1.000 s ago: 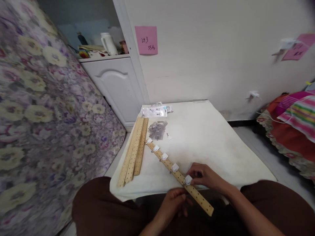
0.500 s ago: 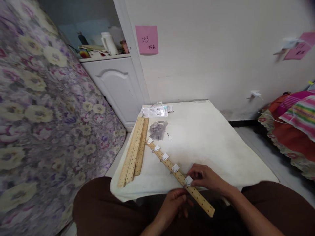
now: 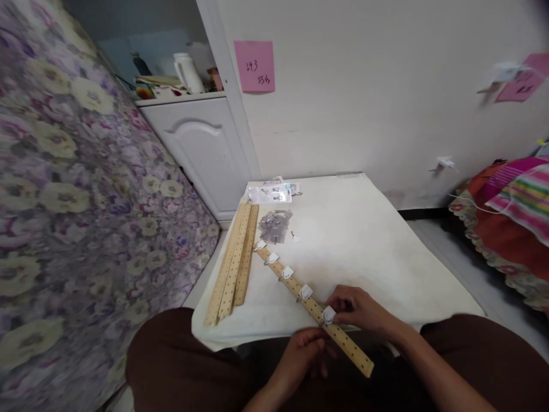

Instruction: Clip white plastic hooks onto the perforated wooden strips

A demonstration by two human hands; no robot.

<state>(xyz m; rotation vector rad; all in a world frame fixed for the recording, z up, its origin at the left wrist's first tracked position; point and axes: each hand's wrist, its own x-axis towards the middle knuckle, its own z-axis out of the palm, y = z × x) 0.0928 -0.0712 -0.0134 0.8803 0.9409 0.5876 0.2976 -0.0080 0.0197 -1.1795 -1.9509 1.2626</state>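
Observation:
A light wooden strip with rows of holes [image 3: 349,346] lies slantwise over the table's front edge, its near end sticking out past it. Several white tag-like pieces with metal hooks sit along it. My right hand [image 3: 354,306] pinches the nearest white hook piece [image 3: 329,315] between thumb and fingers, against the strip. Below the edge, my left hand [image 3: 305,350] is closed at the strip's left side, its fingertips reaching underneath, partly hidden and dark. Further up the strip is another white hook piece [image 3: 305,292].
More perforated wooden strips [image 3: 234,269] lie along the left of the white-covered table [image 3: 364,240]. Behind are a pile of clear grey packets with hooks [image 3: 275,226], a loose white hook piece [image 3: 295,237] and a clear package [image 3: 270,193]. A floral curtain [image 3: 86,200] hangs at left.
The left fingers have shifted slightly at the strip's side. My right hand stays on the same hook piece, and the view has tilted very slightly.

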